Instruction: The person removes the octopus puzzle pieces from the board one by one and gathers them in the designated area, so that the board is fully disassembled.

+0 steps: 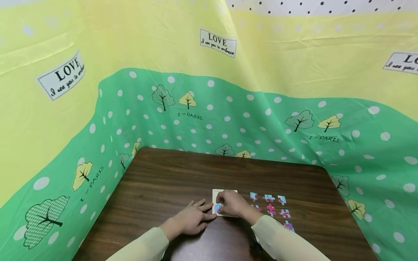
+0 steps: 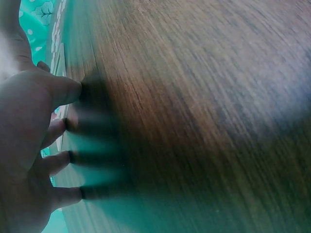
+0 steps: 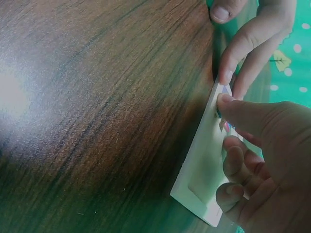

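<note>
A small pale jigsaw board [image 1: 214, 195] lies on the table with blue and pink puzzle pieces [image 1: 217, 207] in its near left corner. My right hand [image 1: 232, 203] is over the board and covers much of it. In the right wrist view its thumb and forefinger pinch a puzzle piece [image 3: 218, 112] at the board's end, while the other fingers curl above the bare part of the tray [image 3: 199, 177]. The left hand [image 1: 193, 219] lies palm down with fingers spread, fingertips on the table and at the board's left edge.
Right of the board, several loose puzzle pieces [image 1: 271, 209] are laid out in rough rows, one piece [image 1: 289, 226] nearer my right sleeve. The brown wooden table [image 1: 156, 181] is bordered at the back and sides by a green and yellow patterned curtain [image 1: 196, 134].
</note>
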`<state>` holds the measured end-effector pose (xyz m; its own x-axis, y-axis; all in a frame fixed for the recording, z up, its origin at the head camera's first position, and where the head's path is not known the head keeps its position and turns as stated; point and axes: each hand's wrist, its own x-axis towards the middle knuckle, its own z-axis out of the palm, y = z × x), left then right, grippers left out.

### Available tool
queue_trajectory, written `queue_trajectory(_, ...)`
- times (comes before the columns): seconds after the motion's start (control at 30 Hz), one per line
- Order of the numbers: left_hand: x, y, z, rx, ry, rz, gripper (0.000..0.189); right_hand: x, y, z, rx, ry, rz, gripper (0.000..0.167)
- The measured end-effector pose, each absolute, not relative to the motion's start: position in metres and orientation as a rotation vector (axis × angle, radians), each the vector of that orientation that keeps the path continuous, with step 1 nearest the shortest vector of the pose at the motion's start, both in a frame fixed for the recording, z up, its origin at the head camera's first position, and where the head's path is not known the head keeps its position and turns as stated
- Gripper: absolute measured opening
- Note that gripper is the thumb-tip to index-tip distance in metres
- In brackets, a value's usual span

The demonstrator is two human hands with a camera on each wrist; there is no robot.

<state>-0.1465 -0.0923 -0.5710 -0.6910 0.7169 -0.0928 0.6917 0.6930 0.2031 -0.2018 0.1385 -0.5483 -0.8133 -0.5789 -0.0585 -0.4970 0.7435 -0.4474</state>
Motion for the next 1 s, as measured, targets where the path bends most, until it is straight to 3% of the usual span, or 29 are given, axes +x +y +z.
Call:
queue_trajectory(0.33, -0.145, -0.091, -0.568, 1.134, 2.743, 0.239, 0.049, -0.202, 0.140, -0.550, -0.859, 2.756, -0.658, 0.027)
queue_trajectory(1.0, -0.141, -0.091, -0.573, 1.115, 2.740, 0.292, 0.051, -0.196, 0.153, -0.536, -0.837, 2.663, -0.880, 0.005)
